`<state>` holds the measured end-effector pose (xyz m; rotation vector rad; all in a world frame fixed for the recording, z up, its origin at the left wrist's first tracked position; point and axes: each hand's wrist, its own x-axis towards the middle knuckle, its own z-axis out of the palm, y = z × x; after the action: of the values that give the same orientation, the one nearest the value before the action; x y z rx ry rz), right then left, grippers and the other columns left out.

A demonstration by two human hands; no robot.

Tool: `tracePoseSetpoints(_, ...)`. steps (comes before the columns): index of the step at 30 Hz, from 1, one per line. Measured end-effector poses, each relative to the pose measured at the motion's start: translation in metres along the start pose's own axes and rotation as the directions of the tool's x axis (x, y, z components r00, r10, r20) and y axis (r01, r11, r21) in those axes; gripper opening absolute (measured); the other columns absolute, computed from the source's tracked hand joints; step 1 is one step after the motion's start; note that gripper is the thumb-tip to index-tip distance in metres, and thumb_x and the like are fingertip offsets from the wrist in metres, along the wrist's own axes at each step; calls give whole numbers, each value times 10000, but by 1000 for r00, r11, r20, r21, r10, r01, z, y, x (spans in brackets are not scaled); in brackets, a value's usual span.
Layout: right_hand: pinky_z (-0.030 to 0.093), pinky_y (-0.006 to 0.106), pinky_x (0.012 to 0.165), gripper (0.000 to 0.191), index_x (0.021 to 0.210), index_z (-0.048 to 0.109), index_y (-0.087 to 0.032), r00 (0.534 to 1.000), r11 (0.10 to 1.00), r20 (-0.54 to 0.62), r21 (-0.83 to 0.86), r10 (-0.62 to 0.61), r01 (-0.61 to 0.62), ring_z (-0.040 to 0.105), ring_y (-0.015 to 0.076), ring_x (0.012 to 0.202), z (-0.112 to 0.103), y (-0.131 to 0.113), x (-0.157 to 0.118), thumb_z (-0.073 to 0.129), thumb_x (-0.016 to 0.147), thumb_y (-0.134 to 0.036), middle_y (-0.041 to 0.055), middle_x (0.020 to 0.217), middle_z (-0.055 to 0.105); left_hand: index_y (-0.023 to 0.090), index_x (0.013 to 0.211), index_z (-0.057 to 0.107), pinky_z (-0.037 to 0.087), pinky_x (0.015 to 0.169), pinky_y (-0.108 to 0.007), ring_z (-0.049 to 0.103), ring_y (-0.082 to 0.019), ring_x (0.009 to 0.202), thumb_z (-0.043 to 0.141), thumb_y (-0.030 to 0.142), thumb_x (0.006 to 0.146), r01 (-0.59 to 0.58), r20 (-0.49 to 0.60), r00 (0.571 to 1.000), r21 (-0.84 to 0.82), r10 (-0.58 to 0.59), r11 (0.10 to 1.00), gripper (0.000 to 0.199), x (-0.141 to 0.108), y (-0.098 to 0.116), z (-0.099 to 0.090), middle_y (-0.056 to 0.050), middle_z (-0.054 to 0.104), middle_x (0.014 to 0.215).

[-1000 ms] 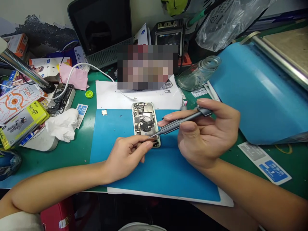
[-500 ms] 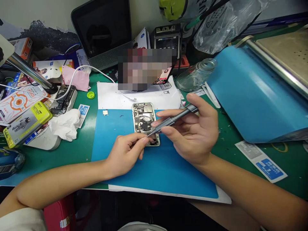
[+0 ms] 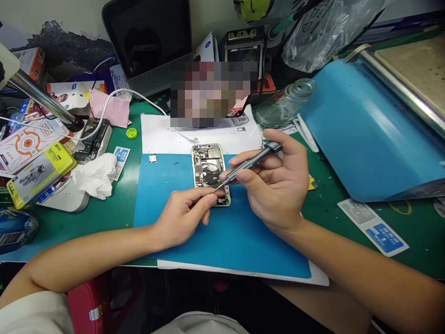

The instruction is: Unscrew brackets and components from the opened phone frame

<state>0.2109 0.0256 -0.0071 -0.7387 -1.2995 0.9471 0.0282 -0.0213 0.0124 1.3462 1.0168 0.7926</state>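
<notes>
Right hand (image 3: 280, 183) nearer opened phone (image 3: 210, 174) than before, gripping screwdriver (image 3: 244, 167), left hand (image 3: 184, 215) pinched at its tip

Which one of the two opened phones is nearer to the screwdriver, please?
The phone mostly on the blue mat, partly hidden by the left hand; the other phone lies at left, behind the crumpled tissue.

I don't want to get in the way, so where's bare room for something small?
Mainly the blue mat's near part, between the left hand, the right hand and its front edge. A smaller patch is the green tabletop between white tissue and mat. The far left is crowded with boxes.
</notes>
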Motion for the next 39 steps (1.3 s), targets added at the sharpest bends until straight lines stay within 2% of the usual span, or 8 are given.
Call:
tracePoseSetpoints(8,675,268,573,568,1310,566,-387,998,995,29,74,58,-60,738,148,642,0,2,0,773,826,-172,-28,926,752,125,1183,727,394,563,-203,487,-93,544,511,431,1019,-12,12,1000,5,12,1000,409,0,-2,-1,36,550,566)
tracePoseSetpoints(12,693,293,597,555,1300,561,-364,998,993,31,109,50,-53,730,141,611,1,1,0,780,825,-176,-32,908,745,120,1164,729,416,600,-210,507,-98,561,515,418,1017,-26,20,999,19,25,999,396,1,-2,0,33,562,573)
tracePoseSetpoints(17,693,266,611,564,1299,570,-361,998,991,48,125,37,-42,739,128,624,1,0,0,769,826,-127,-39,926,743,111,1168,724,414,581,-206,509,-97,558,514,409,1018,-19,26,999,11,19,1000,394,1,-2,0,35,562,577)
tracePoseSetpoints(26,683,240,631,593,1314,584,-366,999,997,50,73,-17,13,738,118,639,-1,0,1,776,814,-112,-36,924,746,131,1061,727,420,589,-192,512,-85,567,497,390,1030,-29,47,998,0,29,1000,347,0,0,0,44,554,580)
tracePoseSetpoints(34,665,241,562,608,1340,545,-400,996,999,81,-12,-29,30,741,129,660,0,-3,0,785,824,-185,-45,930,742,140,1001,720,419,585,-194,512,-86,563,497,392,1031,-27,59,998,30,25,999,338,0,1,-1,47,553,578)
tracePoseSetpoints(39,660,224,610,629,1344,550,-397,994,998,92,-17,-52,54,734,122,670,-1,-3,0,785,813,-154,-40,919,736,143,940,718,415,594,-203,507,-88,560,490,412,1033,-30,56,998,50,27,998,365,0,2,-1,43,553,572)
